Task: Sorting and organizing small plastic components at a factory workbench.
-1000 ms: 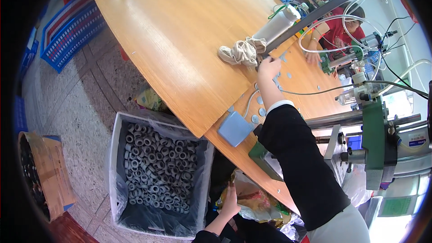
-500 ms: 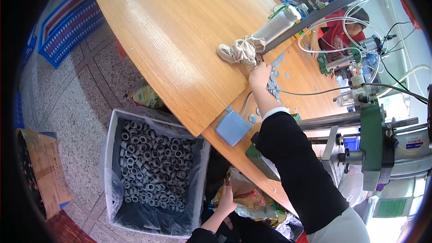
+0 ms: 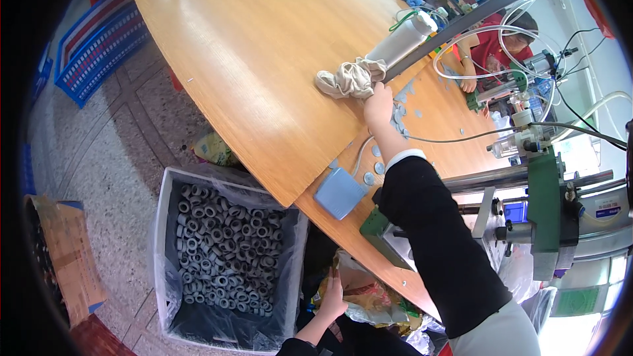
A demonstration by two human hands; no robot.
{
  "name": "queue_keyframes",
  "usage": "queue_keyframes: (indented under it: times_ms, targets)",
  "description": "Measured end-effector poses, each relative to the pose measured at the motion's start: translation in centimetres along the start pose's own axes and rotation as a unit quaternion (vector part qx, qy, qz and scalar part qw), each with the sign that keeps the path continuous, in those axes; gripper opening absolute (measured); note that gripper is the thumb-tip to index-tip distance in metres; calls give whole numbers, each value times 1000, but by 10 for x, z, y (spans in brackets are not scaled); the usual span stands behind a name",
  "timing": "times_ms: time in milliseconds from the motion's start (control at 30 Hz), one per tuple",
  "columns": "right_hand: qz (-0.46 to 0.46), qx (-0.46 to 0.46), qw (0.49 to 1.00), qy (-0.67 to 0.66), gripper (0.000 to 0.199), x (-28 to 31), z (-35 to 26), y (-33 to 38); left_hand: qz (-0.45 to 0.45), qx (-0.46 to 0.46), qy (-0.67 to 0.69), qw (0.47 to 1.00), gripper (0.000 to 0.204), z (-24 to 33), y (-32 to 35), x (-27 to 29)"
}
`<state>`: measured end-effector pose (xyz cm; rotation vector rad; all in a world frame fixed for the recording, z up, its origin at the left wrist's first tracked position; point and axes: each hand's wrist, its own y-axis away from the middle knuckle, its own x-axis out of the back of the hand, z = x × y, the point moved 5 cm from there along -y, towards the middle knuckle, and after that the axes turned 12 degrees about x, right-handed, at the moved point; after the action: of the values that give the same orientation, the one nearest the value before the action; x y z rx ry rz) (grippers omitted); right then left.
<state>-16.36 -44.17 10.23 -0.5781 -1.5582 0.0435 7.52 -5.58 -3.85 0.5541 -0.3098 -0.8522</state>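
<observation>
My right hand (image 3: 378, 111) reaches across the table, its fingers curled beside a crumpled cream cloth (image 3: 353, 79) at the foot of a metal post. What the fingertips touch is hidden. Just right of that hand lie several flat grey discs (image 3: 399, 113), some loose and some heaped. My left hand (image 3: 333, 302) is low beside the table edge, fingers stretched and lying along the rim of an open, crumpled plastic bag (image 3: 364, 283). Nothing shows gripped in it.
A white crate (image 3: 160, 270) lined with clear plastic holds many grey rings. On the table are a blue foot-pedal-like box (image 3: 340, 193) and a white bottle (image 3: 403, 39). A green press machine (image 3: 546, 217) stands right. Another person (image 3: 484, 53) works beyond the post; blue basket (image 3: 99, 46) left.
My right hand has shifted slightly up toward the cream cloth. My left hand stays by the bag. The other person's hand has moved over the table, and the view has tilted slightly.
</observation>
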Motion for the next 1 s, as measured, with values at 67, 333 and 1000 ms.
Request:
queue_keyframes:
  times_ms: [67,333,1000]
  targets:
    - [-54,33,998,1,17,1,8,-13,-2,-2,0,1000,88,4,0,0]
    - [-190,166,967,35,16,-24,26,-46,-13,2,67,998,92,3,-5,-1]
    - [-125,183,970,96,18,-25,6,-12,1,39,45,998,90,-1,1,0]
